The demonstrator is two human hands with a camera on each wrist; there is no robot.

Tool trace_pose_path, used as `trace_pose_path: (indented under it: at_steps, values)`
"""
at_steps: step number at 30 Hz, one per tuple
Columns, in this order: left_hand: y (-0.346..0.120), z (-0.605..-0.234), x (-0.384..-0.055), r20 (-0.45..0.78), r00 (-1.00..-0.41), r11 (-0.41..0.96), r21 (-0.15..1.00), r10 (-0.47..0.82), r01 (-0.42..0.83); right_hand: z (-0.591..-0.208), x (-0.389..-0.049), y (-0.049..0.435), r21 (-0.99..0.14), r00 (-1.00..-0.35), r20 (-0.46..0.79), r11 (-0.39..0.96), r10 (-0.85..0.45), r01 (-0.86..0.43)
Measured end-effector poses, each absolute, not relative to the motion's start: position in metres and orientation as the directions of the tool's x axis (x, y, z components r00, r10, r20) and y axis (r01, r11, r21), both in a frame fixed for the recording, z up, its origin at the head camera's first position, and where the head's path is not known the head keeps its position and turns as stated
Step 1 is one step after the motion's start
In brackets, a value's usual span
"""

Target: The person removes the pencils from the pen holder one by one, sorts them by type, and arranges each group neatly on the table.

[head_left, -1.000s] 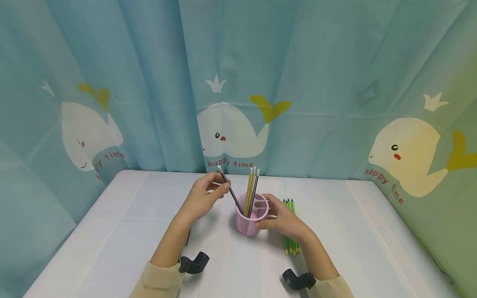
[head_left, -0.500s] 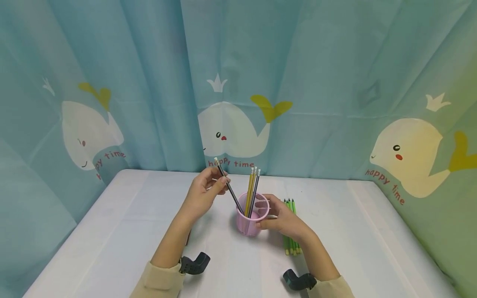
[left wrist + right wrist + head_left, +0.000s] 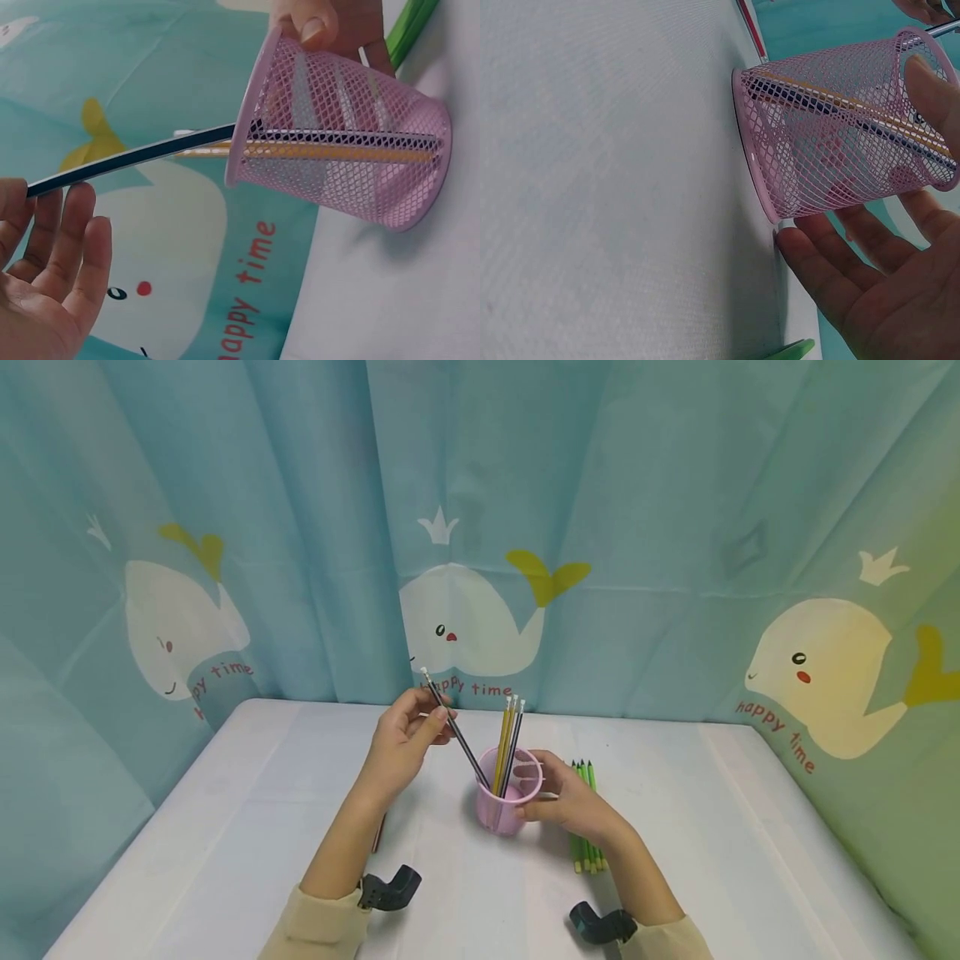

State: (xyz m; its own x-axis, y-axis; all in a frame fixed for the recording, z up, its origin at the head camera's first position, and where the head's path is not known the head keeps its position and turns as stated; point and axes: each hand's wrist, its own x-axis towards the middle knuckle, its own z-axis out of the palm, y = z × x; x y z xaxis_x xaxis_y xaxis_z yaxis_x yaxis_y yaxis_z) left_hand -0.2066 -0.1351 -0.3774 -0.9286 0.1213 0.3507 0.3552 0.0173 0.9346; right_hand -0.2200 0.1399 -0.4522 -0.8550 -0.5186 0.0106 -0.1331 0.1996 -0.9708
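Observation:
My left hand [image 3: 405, 743] pinches a dark striped pencil [image 3: 459, 735] near its white eraser end. The pencil slants down to the right, its lower end just inside the rim of a pink mesh pencil cup [image 3: 498, 817], as the left wrist view shows. Around the cup's right side curls my right hand [image 3: 576, 802], thumb near the rim and fingers spread behind the mesh [image 3: 832, 135]. Yellow pencils [image 3: 501, 745] and a dark pencil [image 3: 513, 743] lean inside the cup with their erasers up. The cup stands upright on the white table [image 3: 660, 827].
Several green pencils [image 3: 588, 852] lie side by side on the table, partly behind my right hand and forearm. A reddish-brown pencil [image 3: 378, 837] lies beside my left forearm, partly hidden. A blue curtain [image 3: 645, 568] with printed whales hangs behind the table.
My left hand has risen and moved slightly left, drawing the dark pencil's eraser end up and away from the cup. The right hand and the cup stay in place.

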Motion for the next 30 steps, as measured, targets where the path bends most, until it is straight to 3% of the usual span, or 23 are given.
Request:
trace_pose_path:
  at_steps: [13,30]
  values:
    - [-0.1387,-0.3730,-0.2068,0.339,-0.940,-0.101,0.937,0.035,0.335,-0.4515,-0.2194,0.1395,-0.971,-0.856,0.004,0.204,-0.517,-0.127]
    - [-0.1439,-0.3697,-0.2075,0.261,-0.965,-0.083,0.962,0.012,0.259,-0.4518,-0.2200,0.1400,-0.973,-0.853,0.006,0.192,-0.522,-0.125]
